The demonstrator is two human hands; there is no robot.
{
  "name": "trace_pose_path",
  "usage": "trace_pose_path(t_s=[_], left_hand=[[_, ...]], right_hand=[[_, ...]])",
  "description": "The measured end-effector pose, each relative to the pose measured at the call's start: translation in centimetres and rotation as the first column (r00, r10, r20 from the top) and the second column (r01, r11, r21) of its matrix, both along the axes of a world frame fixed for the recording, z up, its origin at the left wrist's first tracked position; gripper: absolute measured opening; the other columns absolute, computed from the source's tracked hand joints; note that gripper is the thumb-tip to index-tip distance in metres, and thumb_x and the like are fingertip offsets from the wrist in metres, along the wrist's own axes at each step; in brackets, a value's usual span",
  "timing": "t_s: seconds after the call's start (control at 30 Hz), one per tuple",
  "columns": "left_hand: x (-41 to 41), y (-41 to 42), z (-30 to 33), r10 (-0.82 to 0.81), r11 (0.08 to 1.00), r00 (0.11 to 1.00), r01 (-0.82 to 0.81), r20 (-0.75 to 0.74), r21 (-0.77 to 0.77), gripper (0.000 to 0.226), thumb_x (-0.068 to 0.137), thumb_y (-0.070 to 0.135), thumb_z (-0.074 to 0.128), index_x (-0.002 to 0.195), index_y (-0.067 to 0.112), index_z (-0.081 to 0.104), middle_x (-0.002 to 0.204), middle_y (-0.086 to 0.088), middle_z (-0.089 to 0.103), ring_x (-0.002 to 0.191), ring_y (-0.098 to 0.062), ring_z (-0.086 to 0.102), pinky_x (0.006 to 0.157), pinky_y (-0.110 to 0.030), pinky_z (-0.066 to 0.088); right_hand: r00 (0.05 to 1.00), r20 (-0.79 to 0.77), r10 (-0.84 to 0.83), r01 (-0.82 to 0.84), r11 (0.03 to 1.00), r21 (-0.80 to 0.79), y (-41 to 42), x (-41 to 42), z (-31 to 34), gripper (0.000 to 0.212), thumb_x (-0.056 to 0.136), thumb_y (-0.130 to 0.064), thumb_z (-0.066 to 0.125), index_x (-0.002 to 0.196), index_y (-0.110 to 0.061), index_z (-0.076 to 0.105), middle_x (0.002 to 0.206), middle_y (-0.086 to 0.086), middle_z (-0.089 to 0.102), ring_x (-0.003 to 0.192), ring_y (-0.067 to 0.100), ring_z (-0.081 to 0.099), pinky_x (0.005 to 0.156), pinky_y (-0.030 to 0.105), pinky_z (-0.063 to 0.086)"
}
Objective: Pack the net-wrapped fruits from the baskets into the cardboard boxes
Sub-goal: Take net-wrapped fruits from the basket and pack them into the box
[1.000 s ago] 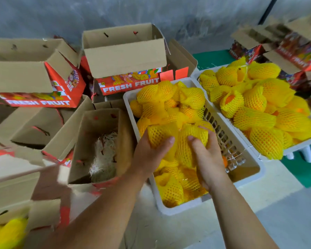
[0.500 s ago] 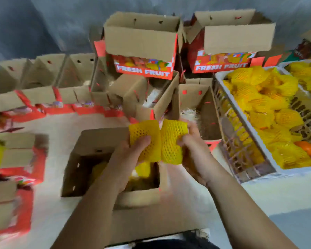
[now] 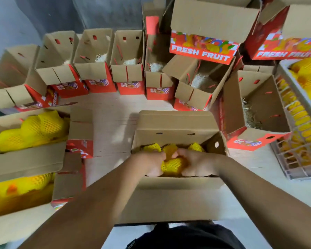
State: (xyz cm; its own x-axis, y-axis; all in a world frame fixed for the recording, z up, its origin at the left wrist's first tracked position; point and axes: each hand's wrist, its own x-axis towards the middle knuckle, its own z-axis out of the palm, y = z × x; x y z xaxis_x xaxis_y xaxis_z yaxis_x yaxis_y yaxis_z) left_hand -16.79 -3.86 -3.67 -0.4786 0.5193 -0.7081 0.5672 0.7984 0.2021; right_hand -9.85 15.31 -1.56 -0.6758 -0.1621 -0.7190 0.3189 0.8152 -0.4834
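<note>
Low in the centre of the frame, both hands reached down into an open brown cardboard box [image 3: 176, 123]. The left hand [image 3: 149, 163] and the right hand [image 3: 196, 164] sat close together, fingers curled around a yellow foam-net-wrapped fruit [image 3: 172, 165] held between them, just inside the box's near wall. More yellow netted fruits [image 3: 152, 147] lay deeper in the same box, just beyond the fingertips, toward its far wall.

At the left edge of the frame, two open cardboard boxes filled with yellow netted fruit [image 3: 34, 130] stood one below the other. Across the upper half, a row of empty brown-and-red cartons [image 3: 90, 69] stood open, pale shredded padding visible in their bottoms. To the right of the packing box stood another open carton with straw-like padding [image 3: 258, 105], and at the right edge a white slatted plastic basket [image 3: 298, 159] held more yellow netted fruit, seen through its side slots.

In the upper right, two stacked red-printed cartons [image 3: 205, 49] bore the white words "FRESH FRUIT" under a colourful fruit picture; the second carton's lettering was blurred but read the same. Smaller labels on the row of cartons were too blurred to read. Dark clothing [image 3: 183, 238] showed at the bottom edge, between the two forearms.
</note>
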Motion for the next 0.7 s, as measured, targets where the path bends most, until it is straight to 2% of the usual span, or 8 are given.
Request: trace_pose_path(t_s=[0.1,0.17,0.23,0.33,0.4,0.5,0.6,0.7], left_hand=[[-0.8,0.3,-1.1,-0.17,0.973,0.985,0.171,0.02,-0.154,0.056,0.1,0.015,0.053,0.154,0.02,0.04,0.158,-0.016,0.033,0.131,-0.042,0.051,0.105,-0.044,0.048],[-0.7,0.7,-1.7,-0.178,0.973,0.984,0.171,-0.03,-0.155,0.049,0.103,0.019,0.051,0.152,0.021,0.045,0.159,-0.015,0.032,0.137,-0.042,0.046,0.11,-0.047,0.044],[-0.3,1.1,-2.5,-0.174,0.975,0.982,0.161,-0.078,-0.151,0.044,0.103,0.024,0.055,0.147,0.025,0.048,0.154,-0.011,0.041,0.139,-0.039,0.044,0.109,-0.045,0.042],[-0.3,1.5,-2.9,-0.078,0.988,0.993,0.066,-0.083,-0.137,0.036,0.101,0.028,0.058,0.137,0.026,0.056,0.146,-0.009,0.053,0.136,-0.035,0.049,0.108,-0.039,0.043],[-0.7,1.6,-2.2,0.008,1.0,0.998,-0.009,-0.062,-0.012,0.024,0.101,0.031,0.06,0.123,0.024,0.067,0.132,-0.007,0.065,0.123,-0.033,0.06,0.104,-0.039,0.05],[-1.0,2.8,-0.1,0.218,0.923,0.976,-0.205,-0.005,0.325,0.013,0.102,0.035,0.059,0.1,0.026,0.068,0.108,0.001,0.071,0.101,-0.025,0.065,0.089,-0.042,0.056],[-0.1,6.6,2.7,0.314,0.777,0.949,-0.255,-0.002,0.575,0.008,0.1,0.029,0.058,0.096,0.027,0.064,0.107,0.005,0.072,0.1,-0.019,0.064,0.084,-0.037,0.052],[1.2,12.0,4.8,0.316,0.628,0.947,-0.262,0.068,0.733,0.012,0.099,0.017,0.055,0.089,0.023,0.056,0.091,0.006,0.07,0.091,-0.019,0.063,0.073,-0.032,0.044]], right_hand=[[0.987,0.08,0.138,-0.146,0.983,0.109,-1.7,-1.1,-1.0,0.054,0.1,-0.029,0.056,0.151,-0.036,0.04,0.156,0.002,0.041,0.132,0.022,0.049,0.109,0.029,0.037],[0.998,0.037,-0.05,0.048,0.998,0.044,-2.7,-1.2,-2.2,0.048,0.1,-0.025,0.057,0.146,-0.019,0.049,0.138,0.002,0.061,0.108,0.009,0.06,0.092,0.021,0.039],[0.995,-0.09,-0.029,0.042,0.989,0.141,-3.6,-1.1,-3.6,0.046,0.1,-0.03,0.057,0.142,-0.011,0.048,0.099,0.005,0.07,0.083,0.011,0.061,0.074,0.022,0.039],[0.997,-0.053,-0.05,0.057,0.989,0.138,-4.0,-1.4,-4.0,0.035,0.101,-0.035,0.057,0.132,-0.022,0.046,0.112,0.009,0.056,0.11,0.029,0.059,0.084,0.031,0.042],[0.997,-0.074,0.019,-0.011,0.995,0.103,-3.0,-1.8,-2.7,0.038,0.101,-0.026,0.059,0.138,-0.025,0.049,0.121,0.003,0.059,0.117,0.027,0.058,0.093,0.03,0.045],[0.937,-0.339,-0.081,0.088,0.996,0.005,-0.8,-1.4,-0.1,0.033,0.102,-0.018,0.056,0.135,-0.019,0.057,0.122,0.006,0.068,0.113,0.026,0.062,0.098,0.037,0.047],[0.73,-0.582,-0.359,0.303,0.933,-0.196,1.5,0.7,1.7,0.029,0.1,-0.004,0.052,0.125,-0.013,0.061,0.112,0.006,0.071,0.106,0.024,0.066,0.094,0.037,0.05],[0.522,-0.691,-0.501,0.414,0.856,-0.308,4.7,2.7,3.3,0.04,0.093,0.005,0.047,0.124,-0.016,0.06,0.111,-0.001,0.068,0.104,0.011,0.063,0.089,0.021,0.047]])
